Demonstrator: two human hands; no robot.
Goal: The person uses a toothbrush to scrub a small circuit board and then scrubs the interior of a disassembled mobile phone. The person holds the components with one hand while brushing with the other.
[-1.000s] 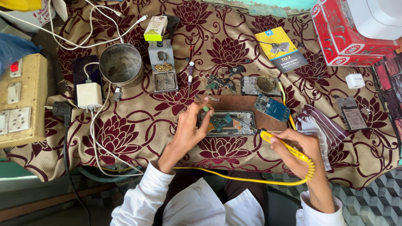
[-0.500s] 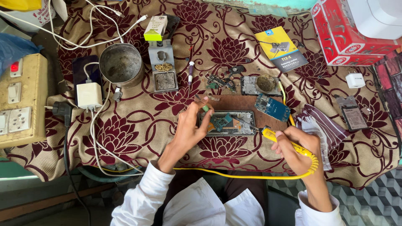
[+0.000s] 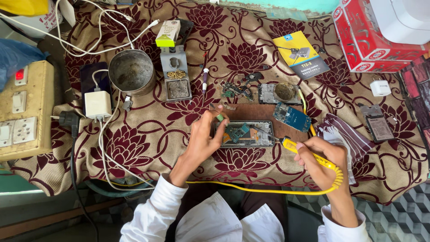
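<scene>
Opened phone, long axis crosswise on the desk: left hand pinches a green-tipped tool at its left end, right hand clasps a yellow soldering iron (tip aimed left).

Soldering iron over opened phone

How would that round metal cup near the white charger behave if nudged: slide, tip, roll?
The metal cup stands upright, wide for its height, so it probably won't tip. The patterned cloth beneath likely grips it, so it may drag rather than slide. It looks empty and thin-walled, so probably light.
</scene>
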